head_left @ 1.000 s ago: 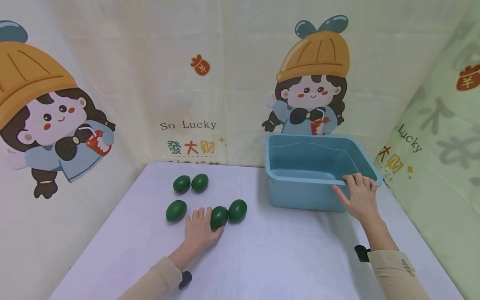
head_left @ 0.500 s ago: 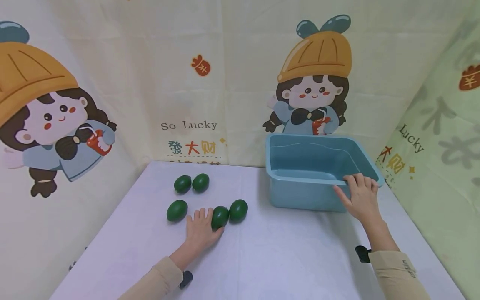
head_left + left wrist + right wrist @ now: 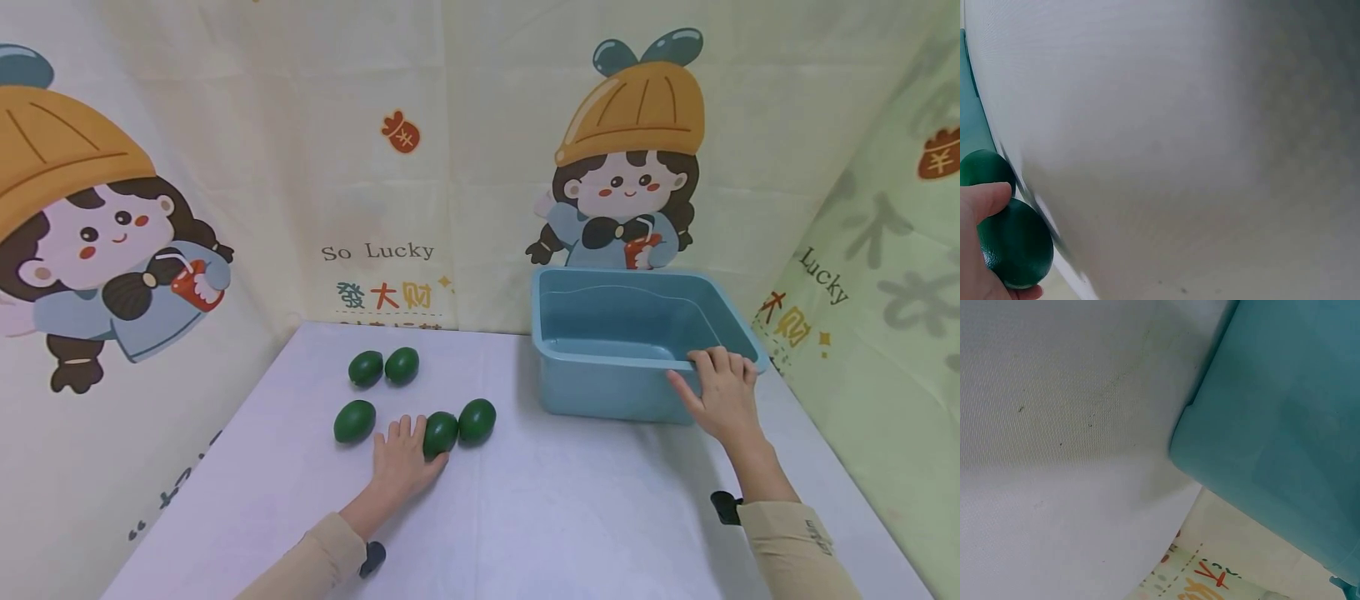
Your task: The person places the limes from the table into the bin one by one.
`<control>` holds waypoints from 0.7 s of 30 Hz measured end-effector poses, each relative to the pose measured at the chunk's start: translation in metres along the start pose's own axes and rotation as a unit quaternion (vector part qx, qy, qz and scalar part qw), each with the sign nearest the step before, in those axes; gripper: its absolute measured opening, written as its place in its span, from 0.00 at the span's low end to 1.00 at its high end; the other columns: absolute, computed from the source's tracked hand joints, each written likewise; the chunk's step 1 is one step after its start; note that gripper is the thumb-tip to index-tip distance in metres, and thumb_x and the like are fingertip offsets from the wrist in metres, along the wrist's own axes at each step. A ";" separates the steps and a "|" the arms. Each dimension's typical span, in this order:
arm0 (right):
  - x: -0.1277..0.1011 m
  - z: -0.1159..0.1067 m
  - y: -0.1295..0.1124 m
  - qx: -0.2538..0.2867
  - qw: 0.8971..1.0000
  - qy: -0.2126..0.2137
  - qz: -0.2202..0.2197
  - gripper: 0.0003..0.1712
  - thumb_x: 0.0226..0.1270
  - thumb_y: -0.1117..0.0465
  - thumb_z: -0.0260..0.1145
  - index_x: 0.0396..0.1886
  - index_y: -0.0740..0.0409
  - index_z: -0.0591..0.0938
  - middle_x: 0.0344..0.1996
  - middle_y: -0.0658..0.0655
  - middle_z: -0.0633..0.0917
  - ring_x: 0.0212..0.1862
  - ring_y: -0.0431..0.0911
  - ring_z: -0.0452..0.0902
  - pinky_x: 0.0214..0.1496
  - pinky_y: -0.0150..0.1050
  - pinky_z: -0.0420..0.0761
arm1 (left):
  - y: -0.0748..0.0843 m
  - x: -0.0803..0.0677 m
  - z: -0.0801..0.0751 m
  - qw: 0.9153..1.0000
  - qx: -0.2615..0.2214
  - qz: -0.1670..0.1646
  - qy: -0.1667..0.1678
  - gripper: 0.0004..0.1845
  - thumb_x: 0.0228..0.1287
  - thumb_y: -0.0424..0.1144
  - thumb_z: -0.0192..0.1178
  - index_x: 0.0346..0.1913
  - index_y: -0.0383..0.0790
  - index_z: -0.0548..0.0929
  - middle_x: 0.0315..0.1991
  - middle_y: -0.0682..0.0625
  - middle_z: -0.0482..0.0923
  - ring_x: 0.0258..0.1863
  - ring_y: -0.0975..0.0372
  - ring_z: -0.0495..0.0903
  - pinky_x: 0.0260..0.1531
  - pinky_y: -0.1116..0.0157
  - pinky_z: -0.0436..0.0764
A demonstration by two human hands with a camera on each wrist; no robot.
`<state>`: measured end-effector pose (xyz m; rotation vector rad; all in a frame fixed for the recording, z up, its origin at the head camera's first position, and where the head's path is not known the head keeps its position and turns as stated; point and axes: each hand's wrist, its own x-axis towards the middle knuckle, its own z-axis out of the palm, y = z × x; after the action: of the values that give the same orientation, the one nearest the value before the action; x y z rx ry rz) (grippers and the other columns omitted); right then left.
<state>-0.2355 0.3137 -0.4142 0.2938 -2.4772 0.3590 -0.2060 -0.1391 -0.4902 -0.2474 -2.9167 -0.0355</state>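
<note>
5 green fruits are seen from the head view on the white table [image 3: 525, 517]. The left hand [image 3: 401, 458] lies flat beside 1 fruit [image 3: 439, 433], with the thumb curled against its near side, so a light hold is judged. A 2nd fruit [image 3: 477, 421] touches the held one on the side away from the palm. A 3rd fruit [image 3: 354, 421] lies just beyond the fingertips on the other side, and 2 more fruits [image 3: 384, 367] sit together farther out. The right hand [image 3: 720, 392] is hooked over the near rim of the blue tub [image 3: 600, 392], fingers curled on the edge; nothing can be seen inside the tub.

From the left wrist view, the held fruit [image 3: 1015, 242] is seen pressed between thumb [image 3: 985, 197] and palm, with the neighbouring fruit [image 3: 984, 170] right behind the thumb. A slip is judged likely, since the smooth rounded skin is held from 1 side only. The neighbour could be knocked rolling if the held one is lifted carelessly.

From the right wrist view, only the tub wall [image 3: 1279, 425] and table cloth [image 3: 1054, 425] are shown; the hand itself is not seen. The tub could be tipped if the rim is pulled. The printed backdrop [image 3: 375, 167] stands behind.
</note>
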 end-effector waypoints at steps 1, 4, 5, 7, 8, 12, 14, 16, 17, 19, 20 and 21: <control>0.000 0.000 0.000 0.000 1.000 0.000 0.000 0.32 0.66 0.39 0.47 0.46 0.65 0.69 0.40 0.65 0.65 0.45 0.62 0.55 0.48 0.59 0.48 | 0.000 0.000 0.000 1.000 -0.002 -0.001 -0.001 0.34 0.50 0.62 0.56 0.51 0.38 0.69 0.38 0.43 0.66 0.38 0.50 0.67 0.36 0.51 0.67; 0.000 0.000 0.000 0.000 1.000 0.000 0.001 0.31 0.66 0.38 0.47 0.46 0.65 0.69 0.40 0.65 0.65 0.45 0.62 0.55 0.48 0.59 0.49 | 0.001 0.000 -0.001 1.000 -0.013 -0.005 -0.005 0.34 0.51 0.62 0.56 0.52 0.38 0.69 0.38 0.42 0.66 0.39 0.50 0.67 0.36 0.50 0.67; 0.000 0.000 0.000 0.000 1.000 0.000 0.001 0.32 0.66 0.38 0.47 0.46 0.65 0.69 0.40 0.65 0.65 0.45 0.62 0.55 0.48 0.59 0.49 | 0.001 0.000 -0.001 1.000 -0.016 -0.005 -0.006 0.34 0.51 0.62 0.56 0.52 0.37 0.69 0.38 0.42 0.66 0.39 0.50 0.67 0.36 0.50 0.67; 0.000 0.000 0.001 0.000 1.000 0.000 0.001 0.32 0.66 0.38 0.47 0.46 0.65 0.69 0.40 0.65 0.65 0.45 0.62 0.55 0.48 0.59 0.49 | 0.001 -0.001 -0.001 1.000 -0.020 -0.006 -0.007 0.34 0.51 0.61 0.56 0.52 0.37 0.68 0.38 0.42 0.65 0.39 0.50 0.67 0.36 0.50 0.67; 0.000 0.000 0.001 0.000 1.000 0.000 0.001 0.31 0.66 0.38 0.48 0.46 0.65 0.69 0.40 0.65 0.65 0.45 0.62 0.55 0.48 0.58 0.49 | 0.001 -0.001 -0.001 1.000 -0.020 -0.007 -0.007 0.34 0.52 0.61 0.56 0.52 0.37 0.68 0.38 0.42 0.65 0.39 0.50 0.67 0.36 0.50 0.67; -0.001 0.001 0.002 -0.002 1.000 -0.002 0.001 0.31 0.66 0.39 0.48 0.46 0.65 0.68 0.41 0.65 0.65 0.45 0.62 0.55 0.47 0.58 0.49 | 0.001 0.000 0.000 1.000 -0.017 -0.008 -0.006 0.34 0.52 0.61 0.55 0.52 0.36 0.68 0.38 0.43 0.65 0.38 0.51 0.66 0.35 0.52 0.67; -0.002 0.001 0.002 -0.003 1.000 -0.004 0.002 0.31 0.66 0.39 0.48 0.46 0.65 0.68 0.41 0.65 0.65 0.45 0.62 0.55 0.48 0.58 0.49 | 0.001 0.000 0.001 1.000 -0.016 -0.009 -0.003 0.34 0.52 0.61 0.55 0.52 0.36 0.69 0.39 0.42 0.66 0.38 0.51 0.66 0.34 0.52 0.67; -0.002 0.001 0.002 -0.003 1.000 -0.006 0.003 0.31 0.66 0.39 0.48 0.46 0.65 0.68 0.41 0.65 0.65 0.45 0.62 0.55 0.48 0.58 0.49 | 0.002 0.000 0.000 1.000 -0.019 -0.011 0.001 0.34 0.52 0.60 0.55 0.53 0.36 0.69 0.39 0.42 0.66 0.38 0.51 0.67 0.34 0.53 0.67; -0.003 0.001 0.002 -0.003 1.000 -0.005 0.003 0.31 0.66 0.39 0.48 0.46 0.65 0.68 0.41 0.65 0.65 0.45 0.62 0.55 0.48 0.58 0.49 | 0.002 0.000 0.000 1.000 -0.020 -0.012 0.002 0.34 0.52 0.60 0.56 0.53 0.36 0.69 0.39 0.42 0.66 0.38 0.51 0.67 0.34 0.52 0.68; -0.003 0.002 0.002 -0.003 1.000 -0.005 0.003 0.31 0.66 0.39 0.48 0.46 0.65 0.68 0.41 0.65 0.65 0.46 0.62 0.55 0.48 0.58 0.49 | 0.002 0.000 0.000 1.000 -0.021 -0.013 0.006 0.34 0.52 0.60 0.55 0.53 0.36 0.69 0.39 0.42 0.67 0.38 0.51 0.67 0.35 0.53 0.68; -0.003 0.002 0.003 -0.003 1.000 -0.004 0.002 0.31 0.66 0.39 0.48 0.47 0.65 0.69 0.41 0.65 0.65 0.46 0.62 0.55 0.48 0.58 0.49 | 0.002 0.000 0.000 1.000 -0.022 -0.013 0.008 0.34 0.52 0.60 0.56 0.53 0.36 0.69 0.39 0.42 0.66 0.38 0.51 0.67 0.34 0.53 0.68; -0.003 0.002 0.003 -0.003 1.000 -0.003 0.002 0.31 0.66 0.39 0.48 0.46 0.65 0.69 0.41 0.65 0.65 0.46 0.62 0.55 0.48 0.58 0.49 | 0.002 0.000 0.000 1.000 -0.021 -0.013 0.011 0.34 0.52 0.60 0.55 0.52 0.36 0.69 0.39 0.42 0.66 0.38 0.51 0.67 0.34 0.53 0.68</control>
<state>-0.2349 0.3162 -0.4181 0.2873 -2.4848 0.3528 -0.2059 -0.1369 -0.4899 -0.2149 -2.9005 -0.1031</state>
